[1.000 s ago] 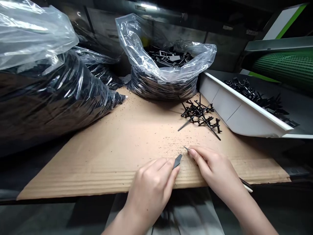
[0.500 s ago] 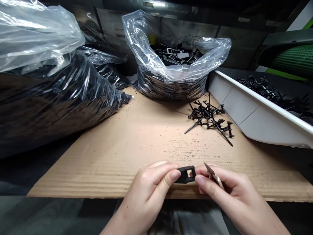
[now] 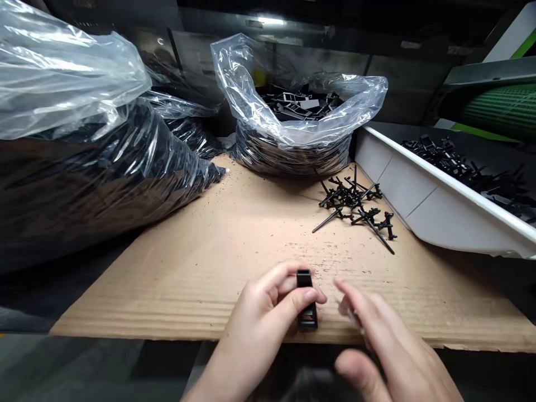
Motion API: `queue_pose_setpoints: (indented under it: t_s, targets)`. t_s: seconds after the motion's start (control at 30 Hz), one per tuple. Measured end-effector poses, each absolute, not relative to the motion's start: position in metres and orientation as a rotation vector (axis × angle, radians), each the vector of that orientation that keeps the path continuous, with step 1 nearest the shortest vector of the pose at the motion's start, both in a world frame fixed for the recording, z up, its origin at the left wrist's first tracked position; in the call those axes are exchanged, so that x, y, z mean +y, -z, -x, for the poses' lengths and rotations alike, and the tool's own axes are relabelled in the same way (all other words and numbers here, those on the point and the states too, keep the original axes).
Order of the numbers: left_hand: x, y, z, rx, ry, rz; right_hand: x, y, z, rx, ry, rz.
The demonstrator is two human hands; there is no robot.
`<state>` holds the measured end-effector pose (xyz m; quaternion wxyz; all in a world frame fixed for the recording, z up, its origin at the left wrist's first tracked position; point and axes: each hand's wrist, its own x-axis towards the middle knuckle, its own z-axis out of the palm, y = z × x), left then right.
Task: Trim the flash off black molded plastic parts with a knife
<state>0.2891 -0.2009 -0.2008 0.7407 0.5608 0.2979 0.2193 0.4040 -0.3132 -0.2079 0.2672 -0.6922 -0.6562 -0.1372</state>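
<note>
My left hand (image 3: pixel 268 318) holds a small black plastic part (image 3: pixel 307 301) upright between thumb and fingers, above the front of the cardboard. The part is narrow, with a rectangular opening at each end. To its right and apart from it is my right hand (image 3: pixel 389 340), smeared by motion, its thumb spread away from the fingers. A small blade (image 3: pixel 355 317) with a pale handle is tucked in the right hand's fingers; most of it is hidden and blurred.
Black sprue scraps (image 3: pixel 355 206) lie piled on the cardboard sheet (image 3: pixel 176 262), among fine shavings. Behind stands an open clear bag (image 3: pixel 293 137) of black parts. A big filled bag (image 3: pixel 92 167) bulges at left. A white tray (image 3: pixel 460 195) with black pieces is at right.
My left hand has turned the black part from lying sideways to upright. My right hand has drawn back from it to the right and nearer me, its thumb opening away.
</note>
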Motion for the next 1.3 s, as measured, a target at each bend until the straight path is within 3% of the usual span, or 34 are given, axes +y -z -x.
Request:
queue_pose_setpoints:
  t_s: [0.33,1.3]
  targets:
    - [-0.205,0.205,-0.284,0.650,-0.656,-1.885,-0.312,0.207,-0.410,-1.764,0.232,1.710]
    - [-0.204,0.205,-0.284,0.543,-0.575,-1.982,-0.303,0.202,-0.413,-1.773,0.103,1.814]
